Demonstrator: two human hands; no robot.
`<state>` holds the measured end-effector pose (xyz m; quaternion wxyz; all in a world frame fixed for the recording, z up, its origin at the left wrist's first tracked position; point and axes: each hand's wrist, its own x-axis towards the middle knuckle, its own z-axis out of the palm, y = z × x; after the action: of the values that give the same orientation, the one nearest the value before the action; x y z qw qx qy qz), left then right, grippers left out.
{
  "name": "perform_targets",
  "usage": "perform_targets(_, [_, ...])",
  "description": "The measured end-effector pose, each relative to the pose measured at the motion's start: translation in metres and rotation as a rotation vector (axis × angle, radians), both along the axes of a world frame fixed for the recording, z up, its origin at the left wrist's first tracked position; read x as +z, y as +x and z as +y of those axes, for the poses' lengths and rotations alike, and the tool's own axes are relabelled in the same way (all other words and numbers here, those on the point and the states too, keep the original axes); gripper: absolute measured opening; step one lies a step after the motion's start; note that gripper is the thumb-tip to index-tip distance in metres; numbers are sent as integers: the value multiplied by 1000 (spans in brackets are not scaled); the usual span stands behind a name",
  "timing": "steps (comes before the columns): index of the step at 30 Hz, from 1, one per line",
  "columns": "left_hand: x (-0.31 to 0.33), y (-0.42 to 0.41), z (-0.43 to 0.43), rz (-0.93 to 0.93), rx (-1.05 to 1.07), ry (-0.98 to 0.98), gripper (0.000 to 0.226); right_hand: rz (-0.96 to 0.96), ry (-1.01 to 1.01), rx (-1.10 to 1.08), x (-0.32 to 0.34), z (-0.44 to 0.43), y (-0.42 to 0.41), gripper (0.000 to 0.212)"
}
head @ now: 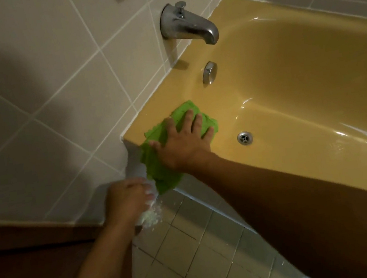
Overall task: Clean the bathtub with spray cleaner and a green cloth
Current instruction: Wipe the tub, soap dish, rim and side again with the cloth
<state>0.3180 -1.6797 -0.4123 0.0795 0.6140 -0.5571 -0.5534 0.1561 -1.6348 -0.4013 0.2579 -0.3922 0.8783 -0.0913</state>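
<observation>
Cloth (181, 112) on bathtub (285, 65) corner rim under flat right hand (183, 148) | left hand (127, 198) below, gripping pale bottle (149, 216)

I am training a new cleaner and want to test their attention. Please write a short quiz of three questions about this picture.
1. True or false: the green cloth lies on the bottom of the bathtub.
2. Which hand presses the cloth: A left, B right?
3. Fill in: the metal spout comes out of the tiled ____.

Key: 1 false, it lies on the bathtub's rim, partly hanging over the edge; 2 B, the right hand; 3 wall.
</observation>
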Motion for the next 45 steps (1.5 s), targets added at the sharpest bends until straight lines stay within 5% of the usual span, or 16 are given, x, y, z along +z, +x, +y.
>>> perform_targets(4, [17, 13, -32, -108, -276, -575, 42, 131, -51, 30, -19, 8, 3, 85])
perform_targets(9, [29, -17, -68, -38, -619, -887, 42, 184, -90, 82, -27, 18, -6, 86])
perform_targets(18, [3, -44, -100, -272, -1148, -774, 55, 185, -95, 130, -25, 47, -11, 86])
perform_targets(32, [6, -72, -101, -320, -1266, -703, 65, 198, -77, 130, -22, 62, -4, 81])
perform_targets(45, [5, -96, -84, -434, -1253, -672, 75, 159, -141, 35, -17, 186, -28, 70])
